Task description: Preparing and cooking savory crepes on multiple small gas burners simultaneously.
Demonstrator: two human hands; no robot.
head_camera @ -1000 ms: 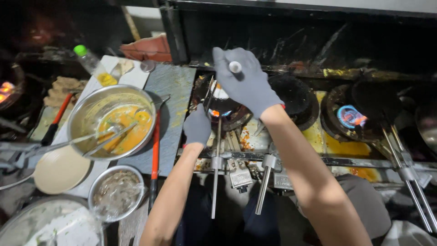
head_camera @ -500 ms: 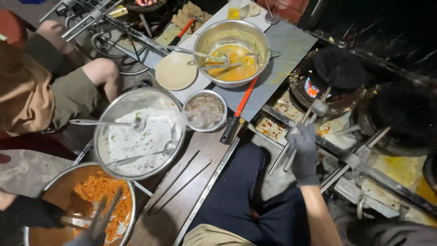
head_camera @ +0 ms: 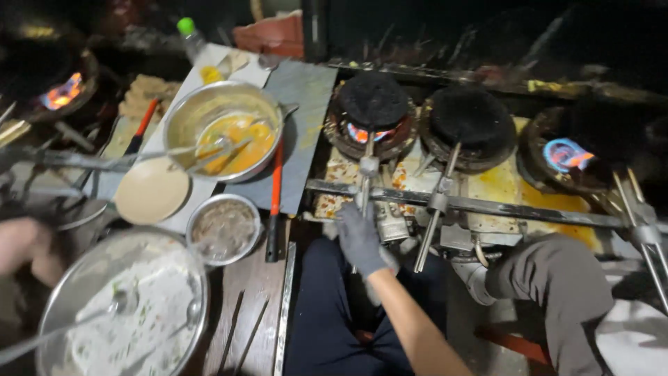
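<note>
Now, gloved hand (head_camera: 360, 239) around pan handle (head_camera: 366, 182).

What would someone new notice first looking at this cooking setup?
Probably the row of blackened burners with blue and orange flame at upper centre and right. Next, the gloved hand at the long pan handle in the lower middle. On the left, a steel bowl of orange-yellow liquid stands out.

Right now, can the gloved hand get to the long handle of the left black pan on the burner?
Probably yes. The gloved hand sits at the near end of the left pan's handle, seemingly touching it; nothing lies between them. Which hand it is, I cannot tell.
</note>
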